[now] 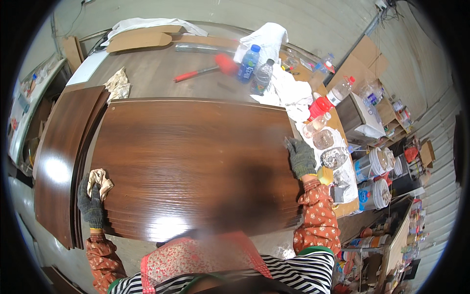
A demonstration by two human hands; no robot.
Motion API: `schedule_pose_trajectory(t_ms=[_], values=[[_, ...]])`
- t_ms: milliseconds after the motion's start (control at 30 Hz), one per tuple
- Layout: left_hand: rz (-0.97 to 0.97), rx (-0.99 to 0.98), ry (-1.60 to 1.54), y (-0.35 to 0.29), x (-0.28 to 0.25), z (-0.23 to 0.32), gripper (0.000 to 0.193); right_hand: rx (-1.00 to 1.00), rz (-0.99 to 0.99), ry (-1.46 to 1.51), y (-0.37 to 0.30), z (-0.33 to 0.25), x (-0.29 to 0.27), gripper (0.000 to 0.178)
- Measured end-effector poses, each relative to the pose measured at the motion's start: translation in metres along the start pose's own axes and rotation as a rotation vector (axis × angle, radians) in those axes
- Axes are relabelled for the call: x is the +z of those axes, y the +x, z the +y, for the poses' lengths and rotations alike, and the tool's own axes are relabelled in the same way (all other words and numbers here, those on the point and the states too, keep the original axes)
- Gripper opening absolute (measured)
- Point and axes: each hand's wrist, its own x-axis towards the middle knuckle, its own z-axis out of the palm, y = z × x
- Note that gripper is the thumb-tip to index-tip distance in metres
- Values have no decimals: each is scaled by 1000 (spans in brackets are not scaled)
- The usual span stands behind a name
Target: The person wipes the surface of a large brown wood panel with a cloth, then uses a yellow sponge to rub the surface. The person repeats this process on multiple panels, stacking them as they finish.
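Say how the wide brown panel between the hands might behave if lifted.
The brown panel is probably stiff, lying flat like a board. Its broad span suggests it may be awkward. The glare near its front edge hints at a slippery finish.

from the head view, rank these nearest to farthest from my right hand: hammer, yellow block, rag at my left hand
Nearest to the right hand first:
1. Yellow block, beside the right wrist
2. Hammer, beyond the panel
3. Rag, at the panel's left edge
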Motion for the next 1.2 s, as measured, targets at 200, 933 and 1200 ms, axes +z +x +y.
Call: schedule_pose_trajectory(t_ms=[200,933,1200], values=[[42,-12,62,-2,1,5,35,-93,-99,-266,-11,-4,-7,30],[-26,47,372,-11,-7,8,43,76,-158,-73,-44,28,-20,31],[46,-38,172,-36,-3,9,37,-782,341,-817,-142,-84,0,19]])
